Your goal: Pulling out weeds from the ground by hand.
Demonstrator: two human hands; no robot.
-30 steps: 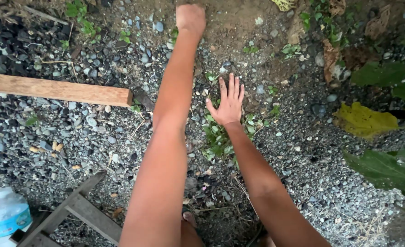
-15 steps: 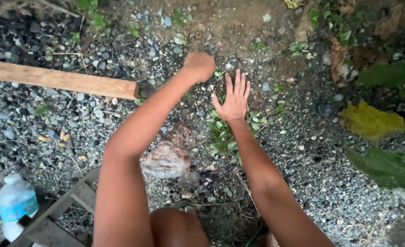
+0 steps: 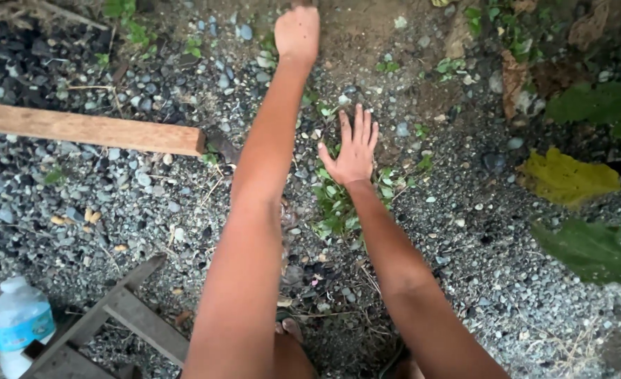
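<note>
Gravel ground of grey pebbles spreads under us, with bare soil at the far side and big green and yellow leaves on the right. Our right hand lies flat with fingers spread and released, pressed onto the far end of a patch of small green weeds in the middle of the scene. Our left hand is stretched to the far edge over the soil, clenched in a fist; we cannot tell whether it holds anything. A wooden plank lies at the left, a grey wooden frame and a plastic bottle sit near left. We judge that sharp stones could scrape the flat palm, and that leaning this far on one arm could let us slip on loose pebbles.
</note>
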